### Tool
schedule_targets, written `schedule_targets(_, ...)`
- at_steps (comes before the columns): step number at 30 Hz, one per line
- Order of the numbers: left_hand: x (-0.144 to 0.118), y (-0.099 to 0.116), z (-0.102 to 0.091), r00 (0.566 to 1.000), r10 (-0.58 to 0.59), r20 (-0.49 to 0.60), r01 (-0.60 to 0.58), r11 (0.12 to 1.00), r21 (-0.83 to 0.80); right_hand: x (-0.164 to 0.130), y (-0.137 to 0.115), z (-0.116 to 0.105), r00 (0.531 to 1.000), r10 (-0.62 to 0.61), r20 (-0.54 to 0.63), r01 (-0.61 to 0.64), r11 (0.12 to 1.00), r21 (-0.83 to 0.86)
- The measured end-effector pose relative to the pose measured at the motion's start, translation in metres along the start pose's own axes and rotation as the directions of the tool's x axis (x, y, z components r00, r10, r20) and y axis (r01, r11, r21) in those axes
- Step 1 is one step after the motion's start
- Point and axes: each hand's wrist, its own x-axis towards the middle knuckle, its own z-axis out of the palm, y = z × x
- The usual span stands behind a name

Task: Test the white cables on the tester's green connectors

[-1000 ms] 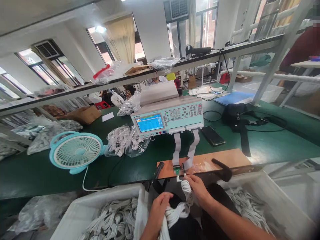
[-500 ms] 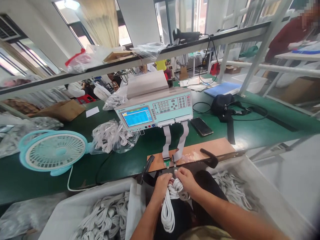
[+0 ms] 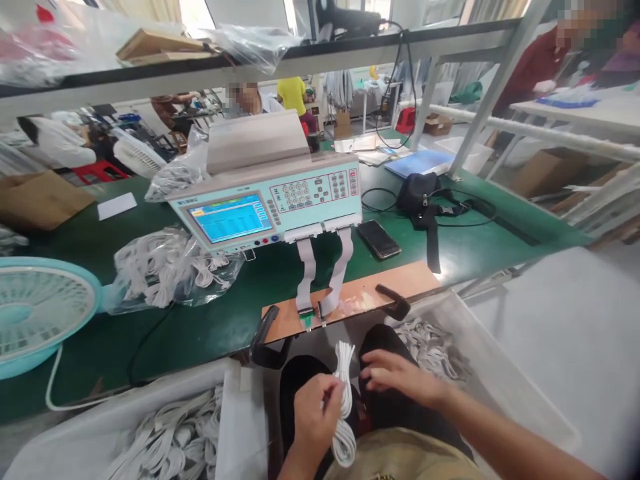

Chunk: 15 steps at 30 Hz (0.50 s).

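My left hand (image 3: pixel 313 410) grips a coiled bundle of white cable (image 3: pixel 343 400) upright over my lap. My right hand (image 3: pixel 395 377) hovers just to its right, fingers spread, holding nothing. In front of both hands a brown wooden board (image 3: pixel 370 297) on the green table's edge carries a small green test socket (image 3: pixel 306 321), joined by two grey ribbon cables (image 3: pixel 325 273) to a pale blue cable tester (image 3: pixel 270 203) with a lit screen.
White bins of coiled white cables stand at my left (image 3: pixel 165 433) and right (image 3: pixel 450 347). A bag of white cables (image 3: pixel 165 267), a blue fan (image 3: pixel 35 313), a phone (image 3: pixel 379 239) and a black bag (image 3: pixel 417 193) lie on the green table (image 3: pixel 210 320). Other people work beyond.
The cable bundle came away from the socket and down toward my lap. My right hand let go of it and moved right. The view tilted downward.
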Motion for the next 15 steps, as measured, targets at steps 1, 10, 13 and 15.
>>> schedule_targets(1,0.0,0.004,0.006,0.988,0.138,0.075,-0.143,0.988,0.065,0.006,0.001,0.019,0.997,0.003,0.077,-0.016,0.985,0.17)
schedule_targets(10,-0.009,0.001,0.014,0.999,-0.021,-0.036,0.018,0.998,-0.065,0.027,0.001,0.045,0.993,-0.108,-0.053,0.12,0.935,0.333)
schedule_targets(13,0.002,-0.002,0.012,0.949,-0.308,-0.067,0.294,0.941,-0.165,0.023,-0.003,0.041,0.972,-0.229,-0.061,0.233,0.969,0.076)
schedule_targets(15,0.011,-0.001,0.014,0.936,-0.351,-0.017,0.343,0.923,-0.174,0.021,-0.005,0.045,0.936,-0.348,-0.058,0.343,0.935,-0.088)
